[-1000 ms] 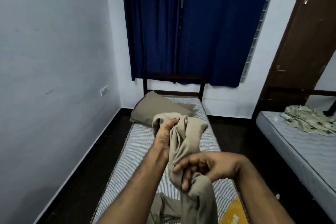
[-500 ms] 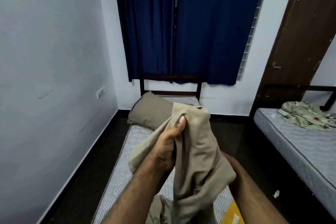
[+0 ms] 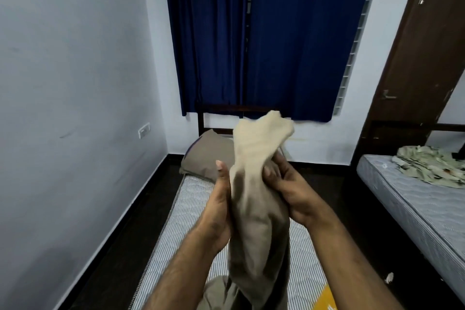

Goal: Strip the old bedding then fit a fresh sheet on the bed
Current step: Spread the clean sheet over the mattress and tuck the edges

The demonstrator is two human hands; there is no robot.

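**Bundled-up beige sheet held over a bare striped mattress**

So the beige sheet point(image 3: 254, 209) is gathered into a tall, bunched-up roll, held up in front of the person over the bed. The left hand point(image 3: 219, 211) presses against its left side, thumb pointing up, palm on the cloth. The right hand point(image 3: 292, 191) grips it from the right, fingers point(image 3: 270, 171) clenched into the fabric just below the floppy top end, which looks a bit blurred. The lower part of the sheet hangs down and piles onto the mattress at the bottom edge of the view.

The striped mattress point(image 3: 186, 209) underneath is uncovered, running along near the left wall. At its far end a brownish pillow point(image 3: 208, 156) leans by the dark headboard point(image 3: 201, 118). Behind that, dark blue curtains point(image 3: 264, 40) cover the window.

A yellow thing point(image 3: 324, 301) pokes in at the bottom right on the mattress; can't tell what it is. Off to the right there's a second bed point(image 3: 407, 206) with crumpled patterned cloth point(image 3: 432, 166) on it, and a brown door point(image 3: 425, 58) behind.
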